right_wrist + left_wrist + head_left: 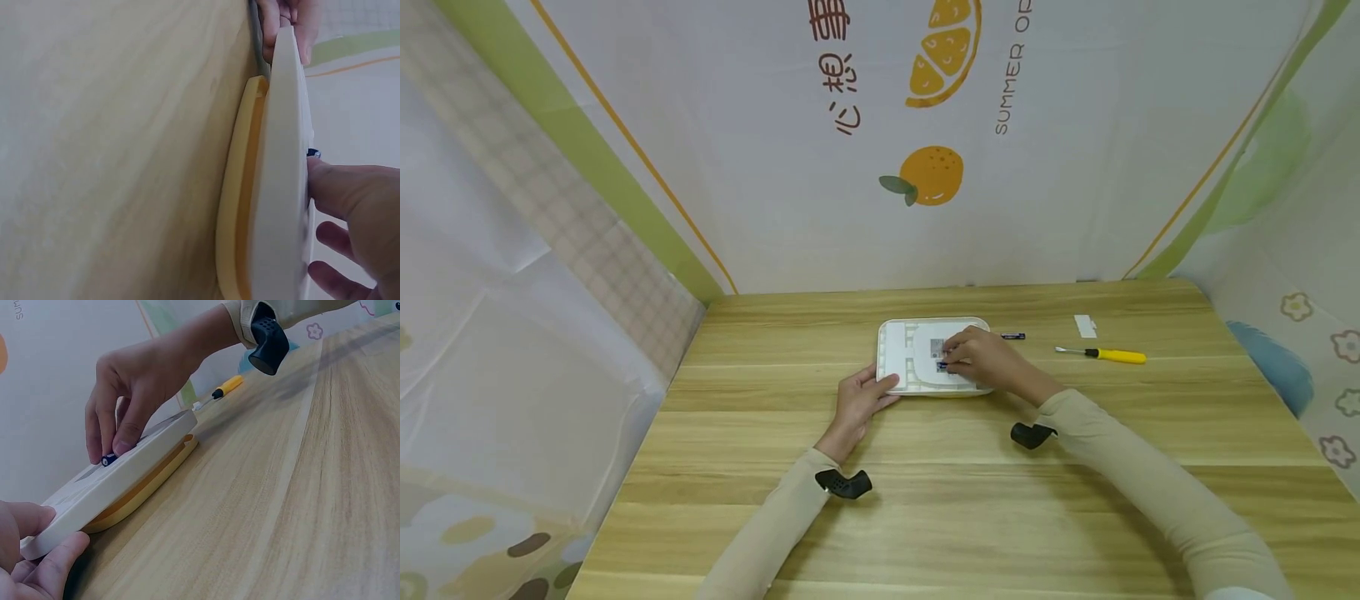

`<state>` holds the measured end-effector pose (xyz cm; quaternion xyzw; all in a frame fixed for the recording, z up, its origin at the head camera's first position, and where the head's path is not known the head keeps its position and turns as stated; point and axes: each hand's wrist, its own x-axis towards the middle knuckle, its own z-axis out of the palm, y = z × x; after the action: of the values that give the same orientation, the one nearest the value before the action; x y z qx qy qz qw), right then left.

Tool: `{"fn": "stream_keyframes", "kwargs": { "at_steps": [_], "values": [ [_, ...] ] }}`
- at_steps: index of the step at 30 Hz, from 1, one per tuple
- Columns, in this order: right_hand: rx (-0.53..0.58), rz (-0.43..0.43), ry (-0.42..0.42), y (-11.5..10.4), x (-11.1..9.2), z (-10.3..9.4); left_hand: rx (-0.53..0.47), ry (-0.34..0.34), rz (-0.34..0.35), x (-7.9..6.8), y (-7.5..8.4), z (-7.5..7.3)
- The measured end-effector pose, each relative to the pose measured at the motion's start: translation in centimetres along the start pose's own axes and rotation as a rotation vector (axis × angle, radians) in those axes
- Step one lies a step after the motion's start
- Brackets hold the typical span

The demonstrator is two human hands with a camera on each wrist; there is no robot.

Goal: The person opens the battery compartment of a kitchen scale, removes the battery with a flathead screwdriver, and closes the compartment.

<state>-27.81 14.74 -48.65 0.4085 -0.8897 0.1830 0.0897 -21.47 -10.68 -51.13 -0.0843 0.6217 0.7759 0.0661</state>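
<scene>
A flat white device (891,342) with rounded corners lies face down, its underside showing. A yellow part (147,494) projects beneath it and rests on the table. My left hand (856,408) grips the device's near left corner, thumb on top and fingers underneath. Over the battery compartment (937,348), my right hand (988,358) pinches a small dark blue battery (108,460) between thumb and fingers. The fingers partly hide the battery and the compartment, so I cannot tell how far in it sits.
Another dark battery (1012,337) lies just right of the device. Farther right are a small white cover (1086,326) and a screwdriver (1120,356) with a yellow and black handle. A printed curtain (1037,225) hangs along the back edge of the wooden table (940,508).
</scene>
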Motion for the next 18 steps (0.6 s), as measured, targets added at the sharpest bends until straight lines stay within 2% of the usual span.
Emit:
{"fn": "stream_keyframes", "kwargs": {
  "at_steps": [4, 10, 12, 15, 18],
  "values": [
    [0.114, 0.089, 0.010, 0.1, -0.2, -0.1, 0.004, 0.007, -0.008, -0.1, 0.1, 0.0],
    [0.336, 0.220, 0.123, 0.3, -1.0, -1.2, 0.005, 0.018, -0.010, 0.0, 0.1, 0.0],
    [0.388, 0.286, 0.143, 0.5, -1.5, -1.8, 0.008, 0.015, -0.005, 0.0, 0.0, 0.0],
    [0.392, 0.350, 0.148, 1.3, -2.3, -2.8, 0.010, 0.010, 0.000, -0.1, 0.0, 0.1],
    [0.353, 0.369, 0.153, 2.2, -3.1, -4.2, 0.006, 0.007, -0.001, 0.0, 0.0, 0.1]
  ]
}}
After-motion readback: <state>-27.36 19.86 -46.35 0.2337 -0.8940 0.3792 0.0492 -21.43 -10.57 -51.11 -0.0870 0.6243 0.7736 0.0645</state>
